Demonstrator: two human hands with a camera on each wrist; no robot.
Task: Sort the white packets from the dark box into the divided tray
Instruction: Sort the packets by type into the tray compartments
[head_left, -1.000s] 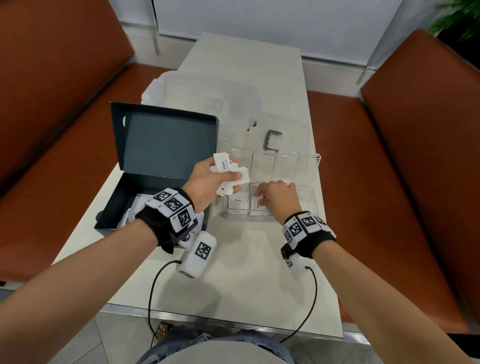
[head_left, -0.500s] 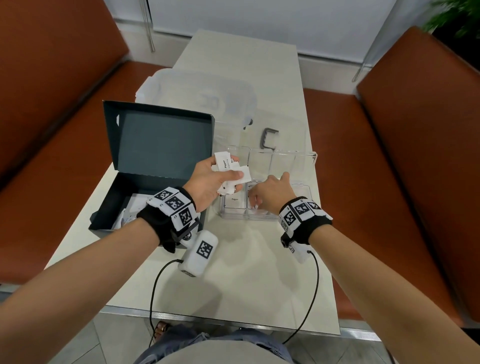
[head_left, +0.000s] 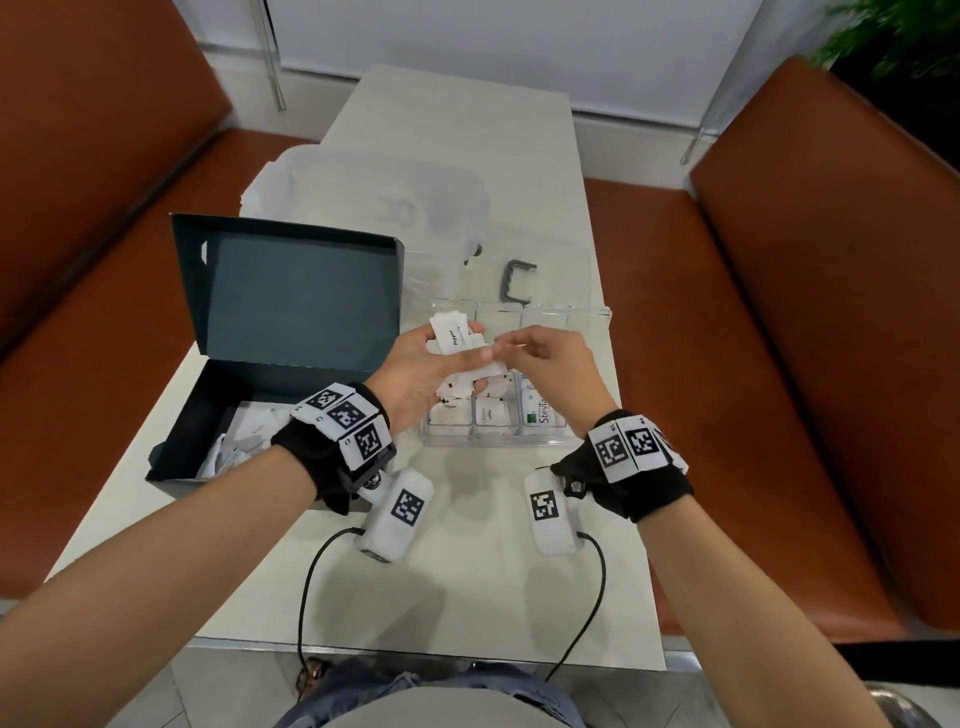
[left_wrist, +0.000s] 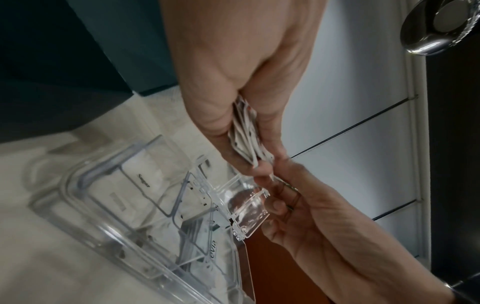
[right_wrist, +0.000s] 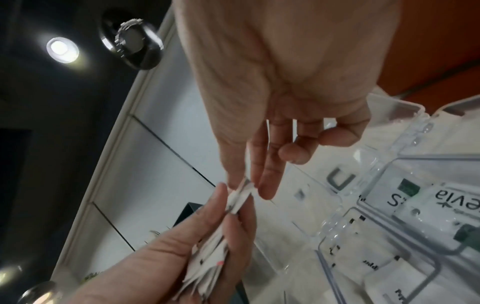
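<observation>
My left hand (head_left: 465, 358) grips a fanned stack of white packets (head_left: 457, 338) above the left end of the clear divided tray (head_left: 498, 441). My right hand (head_left: 501, 347) has met it, and its thumb and forefinger pinch the edge of one packet (right_wrist: 242, 192) in the stack (left_wrist: 246, 133). The tray's front compartments hold packets, one of them a Stevia packet (head_left: 540, 415). The dark box (head_left: 208, 415) lies open at the left with its lid upright and more packets (head_left: 244, 436) inside.
A translucent plastic container (head_left: 374, 202) and a grey U-shaped clip (head_left: 517, 283) lie behind the tray. Brown benches (head_left: 831, 364) flank the narrow white table (head_left: 467, 582). Two cabled white sensor pods (head_left: 400, 512) hang near my wrists.
My right hand has lifted from the tray's front compartments up to the stack in my left hand and pinched a packet. The left hand has stayed nearly in place.
</observation>
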